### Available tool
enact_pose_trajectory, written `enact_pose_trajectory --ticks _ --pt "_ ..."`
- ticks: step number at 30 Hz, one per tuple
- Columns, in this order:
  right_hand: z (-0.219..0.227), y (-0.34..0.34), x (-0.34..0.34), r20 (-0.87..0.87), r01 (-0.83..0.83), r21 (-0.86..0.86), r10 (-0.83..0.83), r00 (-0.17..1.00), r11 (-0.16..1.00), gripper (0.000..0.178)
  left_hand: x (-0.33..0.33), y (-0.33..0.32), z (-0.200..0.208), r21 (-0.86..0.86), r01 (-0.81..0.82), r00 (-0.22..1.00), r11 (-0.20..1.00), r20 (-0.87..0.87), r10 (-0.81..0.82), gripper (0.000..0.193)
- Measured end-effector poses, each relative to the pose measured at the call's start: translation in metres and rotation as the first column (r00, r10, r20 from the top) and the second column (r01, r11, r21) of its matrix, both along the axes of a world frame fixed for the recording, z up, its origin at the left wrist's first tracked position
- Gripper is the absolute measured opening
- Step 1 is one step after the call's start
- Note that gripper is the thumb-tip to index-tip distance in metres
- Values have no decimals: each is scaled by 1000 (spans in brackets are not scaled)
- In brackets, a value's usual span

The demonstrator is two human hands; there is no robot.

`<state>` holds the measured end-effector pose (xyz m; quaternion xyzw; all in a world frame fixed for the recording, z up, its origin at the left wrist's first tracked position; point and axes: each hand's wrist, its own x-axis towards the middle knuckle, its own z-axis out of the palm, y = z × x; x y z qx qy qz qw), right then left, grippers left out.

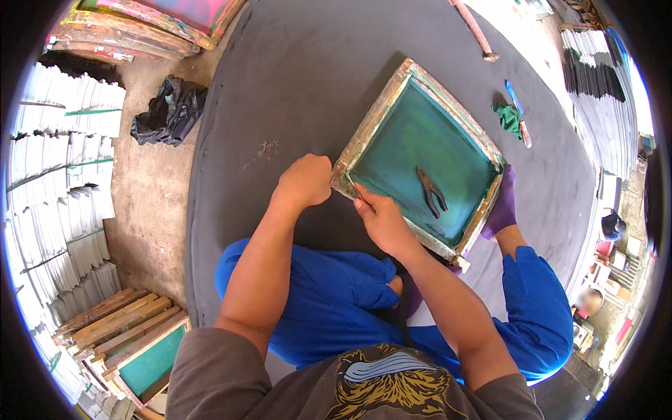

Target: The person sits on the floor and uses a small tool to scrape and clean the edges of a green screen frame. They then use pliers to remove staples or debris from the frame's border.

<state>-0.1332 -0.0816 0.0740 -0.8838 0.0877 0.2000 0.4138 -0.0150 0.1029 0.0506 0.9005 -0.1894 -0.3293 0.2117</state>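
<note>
A wooden screen-printing frame (448, 98) with green mesh (420, 136) lies slanted before my crossed legs. Pliers (429, 192) with dark handles rest on the mesh, their handles spread. My left hand (306, 180) is closed in a fist against the outside of the frame's left corner; what its fingers hold, if anything, is hidden. At the inner side of that same corner, my right hand (381, 220) pinches something thin, too small to name. Loose scraps (266, 149) lie on the dark surface left of the frame.
Beyond the frame lies a hammer-like tool (474, 29). A green cloth (507, 119) and a blue tool (514, 96) sit to its right. My purple-socked foot (501, 203) touches the right corner. A black plastic bag (170, 112), sheet stacks (70, 168) and wooden frames (122, 322) line the left.
</note>
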Motion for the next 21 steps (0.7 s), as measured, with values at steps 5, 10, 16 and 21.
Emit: enact_pose_trajectory --ticks 5,10,16,21 --pt "20 13 4 -302 133 -17 -132 944 991 52 2 2 -3 26 26 999 999 -26 -25 17" --pt "17 4 5 -527 421 241 -247 813 874 49 8 -2 19 58 21 989 998 -148 -12 20" --pt "-64 -14 -14 242 21 174 -63 968 985 44 1 2 3 -11 2 999 1000 -33 -2 20" --pt "22 -32 27 -654 424 430 -49 755 797 46 2 3 8 -34 -15 999 999 -53 13 26"
